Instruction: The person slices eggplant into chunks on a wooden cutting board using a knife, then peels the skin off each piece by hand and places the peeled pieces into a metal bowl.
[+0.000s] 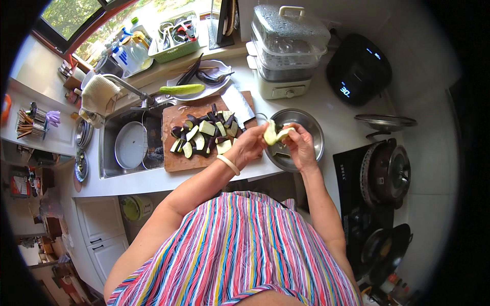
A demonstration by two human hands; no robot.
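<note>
Over a round stainless steel bowl (319, 141), my left hand (249, 143) grips a pale green vegetable piece (270, 134), possibly pepper. My right hand (300, 147) pinches a similar pale green part (285, 133) right beside it. Whether the two are still joined, I cannot tell. A few dark green scraps (282, 155) lie in the bowl, partly hidden by my hands. Left of the bowl, chunks of purple-skinned eggplant (206, 128) cover much of a wooden cutting board (176, 162). A cleaver (237, 103) rests on the board's far right, its handle toward my left wrist.
Behind the board, a white plate (220, 69) holds a peeled cucumber (182, 89) and dark slender eggplants (191, 70). The sink (109, 153) is at left. An electric steamer (285, 82) and black appliance (360, 69) stand behind. A cooktop with a lidded pot (386, 174) is at right.
</note>
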